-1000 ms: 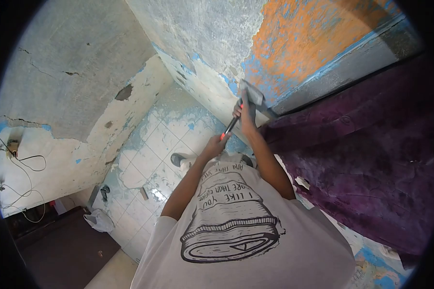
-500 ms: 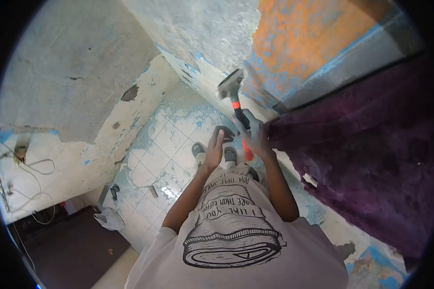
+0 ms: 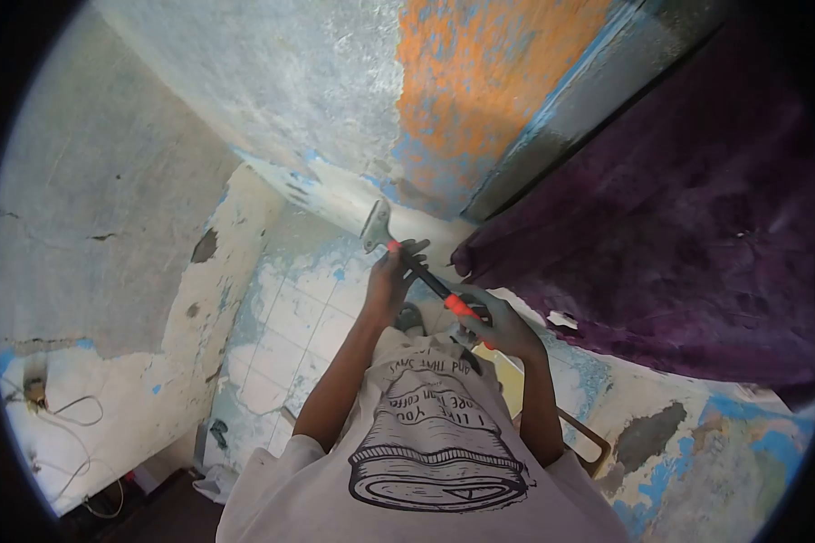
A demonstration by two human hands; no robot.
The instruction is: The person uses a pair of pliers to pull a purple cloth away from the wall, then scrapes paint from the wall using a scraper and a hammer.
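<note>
A long-handled scraper (image 3: 424, 274) with a grey metal head and a black and red handle slants across in front of my body, head up and to the left. My right hand (image 3: 509, 328) is wrapped around the red lower end of the handle. Just below the metal head, my left hand (image 3: 391, 282) holds the shaft, thumb on the near side and fingers showing behind it. The scraper's head is close to the lower part of the wall (image 3: 335, 192); contact between them cannot be made out.
A dark purple curtain (image 3: 643, 235) hangs at the right, beside an orange wall patch (image 3: 489, 90). The tiled floor (image 3: 285, 335) is covered with pale flakes. At the left, loose cables (image 3: 77, 412) hang from a socket. A chair-like frame (image 3: 593, 443) stands behind me on the right.
My left hand has gone from beside the scraper to its shaft near the head. My right hand has shifted down to the handle's lower end. The view has turned, and the scraper leans left.
</note>
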